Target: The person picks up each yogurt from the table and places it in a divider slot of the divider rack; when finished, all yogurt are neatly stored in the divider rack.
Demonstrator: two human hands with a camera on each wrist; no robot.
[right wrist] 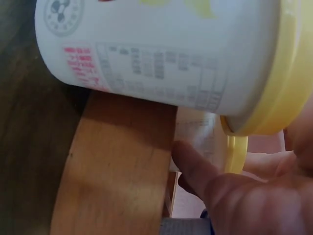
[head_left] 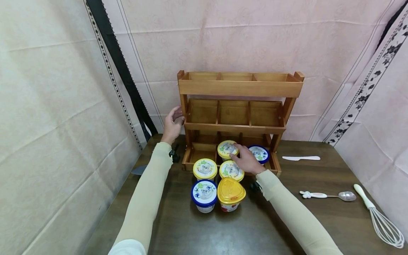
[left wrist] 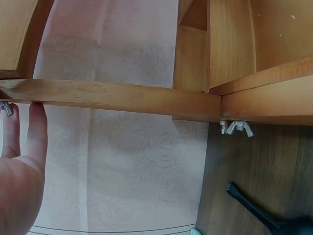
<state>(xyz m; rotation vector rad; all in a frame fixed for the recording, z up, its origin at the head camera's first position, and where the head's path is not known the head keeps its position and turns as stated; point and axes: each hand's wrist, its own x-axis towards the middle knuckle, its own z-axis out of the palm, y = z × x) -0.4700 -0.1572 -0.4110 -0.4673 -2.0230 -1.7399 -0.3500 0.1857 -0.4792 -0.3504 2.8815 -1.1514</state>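
A three-tier wooden rack [head_left: 234, 88] stands at the back of the table. My left hand [head_left: 173, 124] is at its left side; in the left wrist view, straight fingers [left wrist: 36, 129] touch the side rail [left wrist: 122, 98]. In the bottom tier's middle compartment, my right hand [head_left: 247, 160] holds a yellow-lidded tub [head_left: 227, 148] between thumb and fingers. A blue-lidded tub [head_left: 259, 154] sits in the compartment to its right. Before the rack stand two yellow-lidded tubs, one left [head_left: 205, 168] and one right [head_left: 231, 170], another blue-lidded tub [head_left: 204, 194] and a tub with a solid yellow lid [head_left: 231, 194].
On the table's right lie a white knife [head_left: 301, 158], a spoon [head_left: 328, 195] with a white handle and a whisk [head_left: 380, 219]. A black-handled object [left wrist: 254, 208] lies left of the rack. Light cloth [head_left: 239, 42] hangs behind and at both sides.
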